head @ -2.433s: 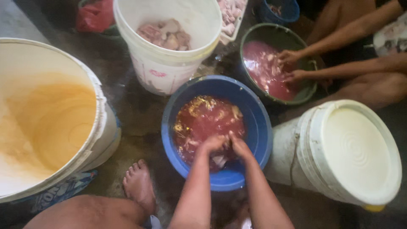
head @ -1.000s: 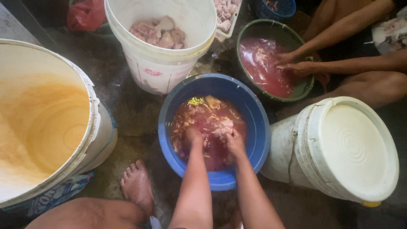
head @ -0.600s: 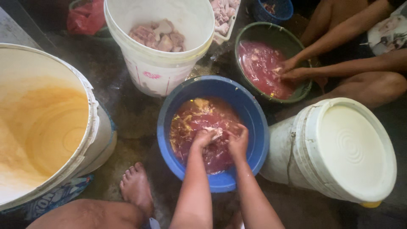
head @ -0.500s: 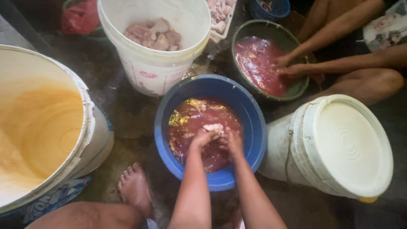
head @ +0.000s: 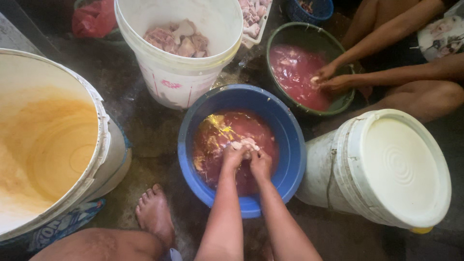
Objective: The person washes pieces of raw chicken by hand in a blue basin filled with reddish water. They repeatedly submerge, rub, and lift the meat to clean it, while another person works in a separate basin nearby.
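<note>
Far left of the blue basin [head: 295, 159] stands a large white tub [head: 104, 145], its inside stained orange. My bare foot [head: 154, 217] rests on the wet dark floor [head: 145, 125] between that tub and the basin. Above the basin, nearly touching its rim, a white bucket [head: 179, 82] holds pale meat chunks [head: 176, 41].

In the basin itself — filled with dark red liquid — my left hand [head: 234, 157] and right hand [head: 261, 164] meet side by side at the middle. Both are curled closed on one pale meat piece [head: 245, 144], fingers pinching it at the surface (how much lies under the liquid, I cannot tell).

Upper right of the basin, a green basin [head: 290, 34] holds red liquid; another person's hands [head: 331, 79] work in it. Just beside the blue basin's right wall — a white lidded bucket [head: 401, 166], tilted.
</note>
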